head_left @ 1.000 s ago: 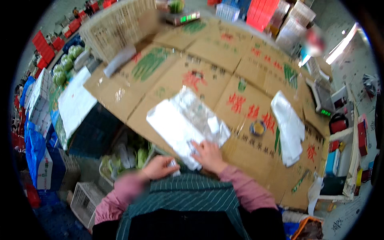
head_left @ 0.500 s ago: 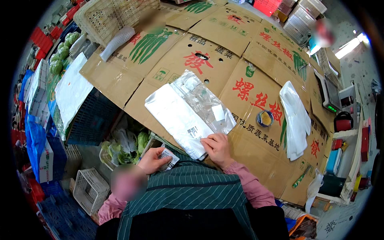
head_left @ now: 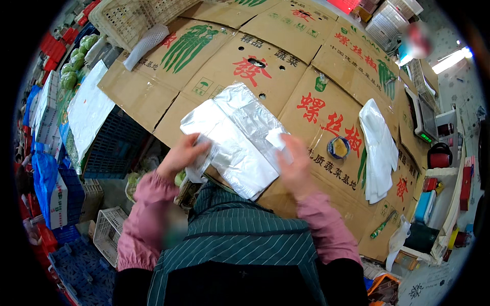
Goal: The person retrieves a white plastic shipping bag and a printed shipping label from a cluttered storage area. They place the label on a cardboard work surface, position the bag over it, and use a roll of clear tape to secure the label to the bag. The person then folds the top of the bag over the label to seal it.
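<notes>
A stack of white plastic bags (head_left: pixel 229 158) lies on the cardboard-covered table, with clear plastic bags (head_left: pixel 245 107) along its far right side. My left hand (head_left: pixel 185 154) is closed at the stack's left edge, pinching a crumpled clear plastic bag (head_left: pixel 202 159). At the right edge of the stack is my right hand (head_left: pixel 296 166), smeared by motion. Its fingertips are beside a small white slip (head_left: pixel 276 138) on the clear plastic, and whether they grip it I cannot tell.
More white bags (head_left: pixel 376 150) lie to the right, near a roll of tape (head_left: pixel 338 148) and a green-handled tool (head_left: pixel 383 225). A scale (head_left: pixel 421 115) stands at the right edge. Plastic crates (head_left: pixel 109 234) and leafy vegetables lie left of the table.
My left hand has moved up to the stack and now pinches clear plastic; the printed label it held no longer shows. My right hand has moved up and right, off the stack's near edge.
</notes>
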`<state>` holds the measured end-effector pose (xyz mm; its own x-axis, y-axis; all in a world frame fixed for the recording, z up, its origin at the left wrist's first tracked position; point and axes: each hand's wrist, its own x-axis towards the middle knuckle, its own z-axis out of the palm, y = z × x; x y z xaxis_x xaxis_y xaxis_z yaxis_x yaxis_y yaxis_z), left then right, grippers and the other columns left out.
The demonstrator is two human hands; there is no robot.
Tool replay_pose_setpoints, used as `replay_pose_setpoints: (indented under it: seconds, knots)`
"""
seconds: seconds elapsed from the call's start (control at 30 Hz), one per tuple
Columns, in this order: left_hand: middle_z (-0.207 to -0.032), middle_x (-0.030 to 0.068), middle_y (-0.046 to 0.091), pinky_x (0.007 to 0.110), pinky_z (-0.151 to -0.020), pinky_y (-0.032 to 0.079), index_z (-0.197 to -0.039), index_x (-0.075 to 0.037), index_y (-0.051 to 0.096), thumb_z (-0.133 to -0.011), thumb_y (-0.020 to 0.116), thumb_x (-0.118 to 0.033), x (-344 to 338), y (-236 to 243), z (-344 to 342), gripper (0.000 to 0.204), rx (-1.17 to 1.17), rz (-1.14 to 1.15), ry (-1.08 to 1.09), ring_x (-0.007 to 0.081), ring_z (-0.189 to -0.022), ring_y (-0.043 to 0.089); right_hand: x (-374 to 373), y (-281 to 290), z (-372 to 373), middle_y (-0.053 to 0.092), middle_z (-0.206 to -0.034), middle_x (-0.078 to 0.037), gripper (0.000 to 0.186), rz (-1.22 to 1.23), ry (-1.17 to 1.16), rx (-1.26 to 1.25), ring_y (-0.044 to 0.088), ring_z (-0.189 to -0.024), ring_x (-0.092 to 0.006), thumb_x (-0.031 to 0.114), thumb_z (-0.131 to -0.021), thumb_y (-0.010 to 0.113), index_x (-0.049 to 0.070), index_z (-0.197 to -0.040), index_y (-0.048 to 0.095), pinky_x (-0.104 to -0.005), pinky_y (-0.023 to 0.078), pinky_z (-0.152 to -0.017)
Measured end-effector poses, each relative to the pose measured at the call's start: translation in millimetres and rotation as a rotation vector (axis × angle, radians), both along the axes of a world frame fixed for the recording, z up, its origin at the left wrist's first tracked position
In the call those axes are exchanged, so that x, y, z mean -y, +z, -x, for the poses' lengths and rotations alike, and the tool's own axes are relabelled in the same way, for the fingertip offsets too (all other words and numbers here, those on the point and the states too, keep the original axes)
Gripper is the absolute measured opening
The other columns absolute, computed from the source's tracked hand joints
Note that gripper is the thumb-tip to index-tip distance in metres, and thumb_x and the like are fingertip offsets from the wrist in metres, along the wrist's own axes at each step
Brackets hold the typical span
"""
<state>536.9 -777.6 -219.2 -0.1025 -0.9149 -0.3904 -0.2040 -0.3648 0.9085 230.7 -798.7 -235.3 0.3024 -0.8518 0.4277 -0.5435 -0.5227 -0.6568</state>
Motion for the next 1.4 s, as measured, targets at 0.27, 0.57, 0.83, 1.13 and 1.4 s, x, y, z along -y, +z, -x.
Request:
replay_pose_setpoints:
  seconds: [0.27, 0.57, 0.83, 1.13, 1.4]
  knots:
    - [-0.07, -0.003, 0.062, 0.021, -0.049, 0.041, -0.086, -0.002, 0.065, -0.086, 0.063, -0.018, 62, -76, 12, 0.017, -0.065, 0.045, 0.141, 0.004, -0.054, 0.052, -51, -40, -35, 0.046, -0.135, -0.008, 0.045, 0.131, 0.711, -0.529, 0.037, -0.131, -0.0223, 0.029, -0.085, 0.059, 0.006, -0.123, 0.051, -0.0428, 0.03, -0.105]
    - [-0.072, -0.0046, 0.06, 0.017, -0.047, 0.035, -0.106, -0.005, 0.065, -0.088, 0.059, -0.013, 13, -28, 5, 0.021, -0.166, -0.079, 0.012, 0.0009, -0.057, 0.049, -74, -44, 1, 0.067, -0.088, -0.006, 0.014, -0.316, 0.519, 0.081, 0.063, -0.082, -0.0199, 0.014, -0.081, 0.067, 0.005, -0.092, 0.067, -0.0316, 0.049, -0.08]
    - [-0.058, -0.0015, 0.056, 0.022, -0.046, 0.037, -0.074, 0.0, 0.065, -0.08, 0.072, -0.02, -26, -5, 50, 0.022, 0.019, -0.241, -0.07, 0.005, -0.05, 0.048, -40, -2, 28, 0.065, -0.079, -0.008, 0.009, -0.475, -0.169, 0.372, 0.061, -0.071, -0.0132, 0.006, -0.082, 0.065, -0.001, -0.089, 0.067, -0.0259, 0.048, -0.064]
    - [-0.071, 0.0241, 0.062, 0.042, -0.065, 0.05, -0.072, 0.003, 0.067, -0.073, 0.069, -0.047, -4, -23, 87, 0.051, 0.832, -0.078, -0.223, 0.0367, -0.07, 0.063, -29, -37, -20, 0.057, -0.075, -0.005, 0.024, -0.196, 0.331, -0.103, 0.056, -0.074, -0.0261, 0.022, -0.073, 0.071, 0.009, -0.09, 0.061, -0.0354, 0.041, -0.069]
    - [-0.079, 0.0028, 0.067, 0.022, -0.059, 0.047, -0.097, 0.001, 0.067, -0.08, 0.071, -0.014, -57, -23, 20, 0.023, -0.191, -0.426, 0.008, 0.0072, -0.067, 0.06, -40, -47, -18, 0.061, -0.078, -0.004, 0.013, -0.1, 0.256, -0.047, 0.057, -0.071, -0.0246, 0.018, -0.076, 0.069, 0.008, -0.085, 0.067, -0.0345, 0.041, -0.068]
